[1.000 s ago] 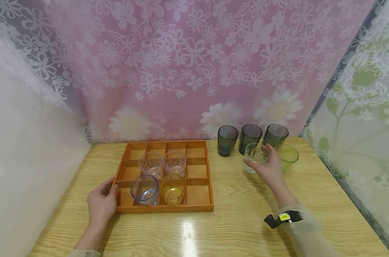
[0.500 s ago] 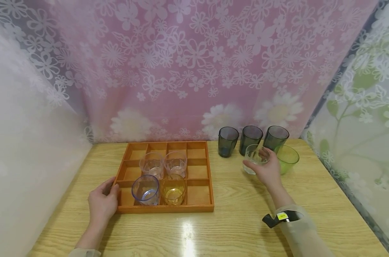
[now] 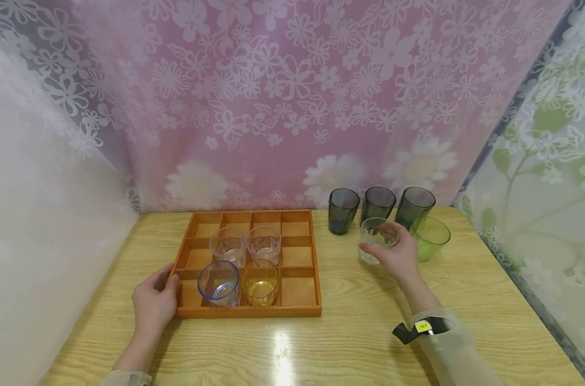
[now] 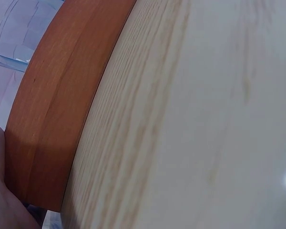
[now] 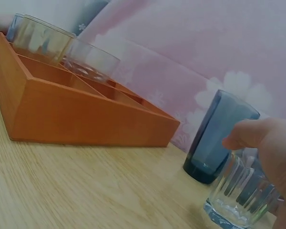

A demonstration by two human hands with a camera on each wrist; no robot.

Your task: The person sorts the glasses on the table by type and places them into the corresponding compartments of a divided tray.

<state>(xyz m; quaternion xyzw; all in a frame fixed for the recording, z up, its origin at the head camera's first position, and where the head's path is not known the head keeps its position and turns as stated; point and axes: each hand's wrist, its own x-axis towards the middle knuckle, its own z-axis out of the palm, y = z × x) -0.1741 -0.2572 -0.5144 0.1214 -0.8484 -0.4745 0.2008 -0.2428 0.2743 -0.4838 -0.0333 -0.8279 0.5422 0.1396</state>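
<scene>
My right hand [image 3: 398, 258] grips a short clear glass [image 3: 371, 252] between thumb and fingers, the thumb across its near side. In the right wrist view, the clear glass [image 5: 238, 195] shows fluted sides and a thick base close over the table, in front of a dark blue-grey tumbler [image 5: 219, 136]. My left hand [image 3: 154, 300] holds the left edge of a compartmented wooden tray [image 3: 249, 312] near its front corner. Standing in the tray are a blue-rimmed glass [image 3: 218, 284], a yellow glass [image 3: 260, 284] and two pale pink glasses [image 3: 263, 245].
Three dark grey tumblers [image 3: 342, 212] line the back right of the wooden table [image 3: 350, 332]. A green glass [image 3: 432, 238] stands just right of my right hand. The floral pink curtain [image 3: 292, 107] hangs behind the table, with pale curtains at both sides.
My right hand has shifted slightly left with the clear glass, away from the green glass. The left hand and the tray have stayed in place.
</scene>
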